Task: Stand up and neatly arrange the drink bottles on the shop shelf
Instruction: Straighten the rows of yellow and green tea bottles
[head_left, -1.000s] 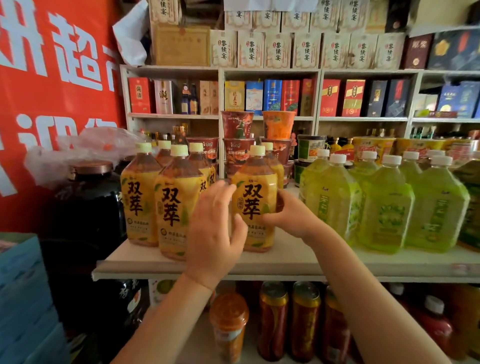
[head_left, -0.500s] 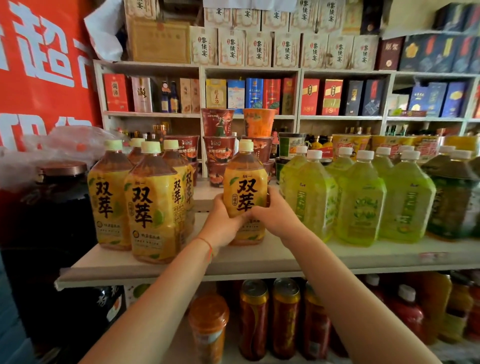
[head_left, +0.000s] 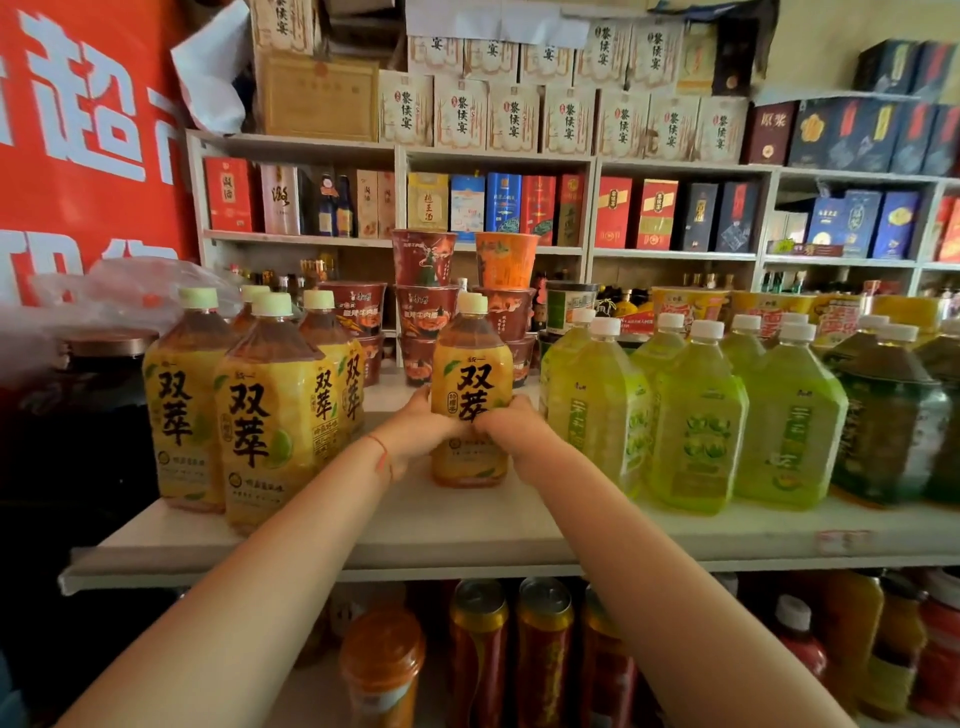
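Note:
A yellow tea bottle (head_left: 470, 374) with a pale cap stands upright on the white shelf (head_left: 467, 525), set back from the front edge. My left hand (head_left: 415, 428) grips its left side and my right hand (head_left: 506, 423) grips its right side, fingers meeting across the label. To the left stand several matching yellow bottles (head_left: 270, 415) in a cluster near the front edge. To the right stands a row of light green bottles (head_left: 696, 415), then dark green bottles (head_left: 888, 421) at the far right.
Stacked instant noodle cups (head_left: 423, 291) stand behind the held bottle. A dark jar (head_left: 98, 410) under a plastic bag sits at the left. Cans (head_left: 480, 654) and red bottles fill the lower shelf. Boxed goods line the back wall shelves.
Both hands have pushed the yellow bottle back, deeper onto the shelf and away from the front edge. My left hand, first beside the bottle, has closed around it. The view shifted right.

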